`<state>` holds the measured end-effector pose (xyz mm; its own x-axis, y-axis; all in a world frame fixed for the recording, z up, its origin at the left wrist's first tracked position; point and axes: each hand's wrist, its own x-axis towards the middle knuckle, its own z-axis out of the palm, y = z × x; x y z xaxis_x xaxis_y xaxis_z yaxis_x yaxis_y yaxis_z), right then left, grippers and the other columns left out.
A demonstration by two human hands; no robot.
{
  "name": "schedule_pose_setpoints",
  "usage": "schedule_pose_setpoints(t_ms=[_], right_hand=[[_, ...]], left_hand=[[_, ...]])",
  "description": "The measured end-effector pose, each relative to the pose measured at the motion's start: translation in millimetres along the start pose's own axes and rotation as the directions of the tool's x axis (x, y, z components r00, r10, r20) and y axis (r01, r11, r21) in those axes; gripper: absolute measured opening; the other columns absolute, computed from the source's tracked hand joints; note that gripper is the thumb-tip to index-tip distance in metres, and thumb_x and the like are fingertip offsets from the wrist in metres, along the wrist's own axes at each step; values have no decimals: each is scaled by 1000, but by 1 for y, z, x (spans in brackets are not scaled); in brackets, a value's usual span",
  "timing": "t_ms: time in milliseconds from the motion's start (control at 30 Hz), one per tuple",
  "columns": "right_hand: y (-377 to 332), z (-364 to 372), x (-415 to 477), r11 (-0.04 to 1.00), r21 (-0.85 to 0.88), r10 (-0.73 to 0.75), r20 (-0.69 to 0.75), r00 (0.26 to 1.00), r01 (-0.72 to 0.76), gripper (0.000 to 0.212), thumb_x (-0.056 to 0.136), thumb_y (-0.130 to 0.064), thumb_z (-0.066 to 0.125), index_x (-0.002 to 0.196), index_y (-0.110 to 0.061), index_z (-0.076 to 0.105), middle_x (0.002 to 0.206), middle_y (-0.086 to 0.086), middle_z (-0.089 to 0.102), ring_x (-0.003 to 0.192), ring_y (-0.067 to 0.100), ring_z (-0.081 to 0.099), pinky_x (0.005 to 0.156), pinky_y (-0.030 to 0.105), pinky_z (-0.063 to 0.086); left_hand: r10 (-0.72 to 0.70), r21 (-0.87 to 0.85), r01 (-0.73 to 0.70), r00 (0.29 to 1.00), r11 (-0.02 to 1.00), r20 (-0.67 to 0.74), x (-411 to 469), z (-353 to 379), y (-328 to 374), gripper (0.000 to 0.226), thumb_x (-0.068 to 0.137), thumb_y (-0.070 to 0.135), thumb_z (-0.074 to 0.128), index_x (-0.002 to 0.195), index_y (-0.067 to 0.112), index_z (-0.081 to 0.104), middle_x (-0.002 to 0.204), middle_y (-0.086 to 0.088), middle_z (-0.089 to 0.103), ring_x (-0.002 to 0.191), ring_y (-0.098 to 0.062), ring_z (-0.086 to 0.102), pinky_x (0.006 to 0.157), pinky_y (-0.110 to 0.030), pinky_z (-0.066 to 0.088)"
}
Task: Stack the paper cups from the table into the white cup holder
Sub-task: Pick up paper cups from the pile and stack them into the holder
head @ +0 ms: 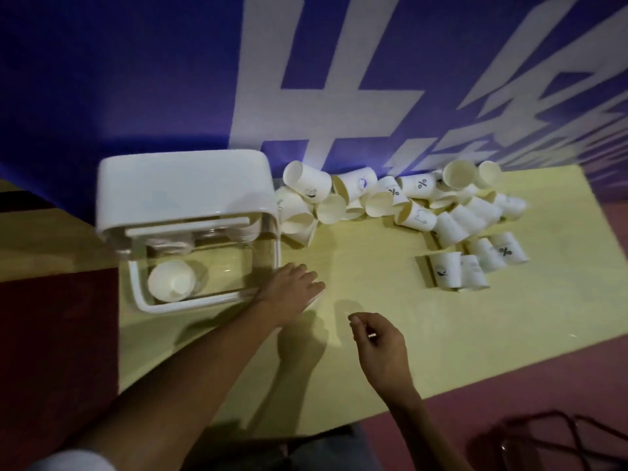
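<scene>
The white cup holder (183, 195) stands at the table's left end, with a rounded top and a rimmed base tray. One paper cup (171, 280) stands mouth up in the tray's front left. Several loose paper cups (401, 202) lie in a heap along the back wall and spill to the right, some toppled, a few standing mouth down. My left hand (292, 283) lies flat with straight fingers on the table beside the tray's front right corner. My right hand (377, 341) hovers over the table's front middle with loosely curled fingers, holding nothing.
The pale yellow table (373, 334) ends at a front edge near my body. A purple wall with big white characters (339, 79) rises right behind the cups. A dark wire-frame object (557, 440) sits on the reddish floor at lower right.
</scene>
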<state>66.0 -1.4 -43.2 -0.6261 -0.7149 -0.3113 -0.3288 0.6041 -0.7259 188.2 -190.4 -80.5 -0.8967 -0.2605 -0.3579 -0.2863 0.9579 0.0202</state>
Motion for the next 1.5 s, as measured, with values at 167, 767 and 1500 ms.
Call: schedule_pose_setpoints(t_ms=[167, 767, 1500], right_hand=[[39, -48, 16, 996, 31, 81, -14, 997, -80, 14, 100, -30, 62, 101, -28, 75, 96, -15, 73, 88, 3, 67, 73, 21, 51], [97, -182, 213, 883, -408, 259, 11, 966, -232, 83, 75, -62, 77, 137, -15, 48, 121, 10, 66, 118, 34, 60, 92, 47, 53], [15, -136, 133, 962, -87, -258, 9, 966, 258, 80, 73, -51, 88, 140, -25, 54, 124, -14, 56, 105, -3, 52, 81, 22, 52]], left_hand=[[27, -35, -23, 995, 999, 101, 29, -8, 7, 46, 96, 22, 55, 140, 21, 43, 137, -3, 55, 123, -26, 52, 101, -38, 40], [-587, -961, 229, 803, 153, 98, 136, -79, 122, 75, 70, 54, 87, 127, 38, 40, 117, 9, 63, 99, -17, 63, 78, -34, 55], [-728, -986, 145, 684, 80, 42, 45, -60, 101, 70, 72, 39, 91, 126, 41, 46, 121, 21, 61, 108, 0, 60, 81, -24, 55]])
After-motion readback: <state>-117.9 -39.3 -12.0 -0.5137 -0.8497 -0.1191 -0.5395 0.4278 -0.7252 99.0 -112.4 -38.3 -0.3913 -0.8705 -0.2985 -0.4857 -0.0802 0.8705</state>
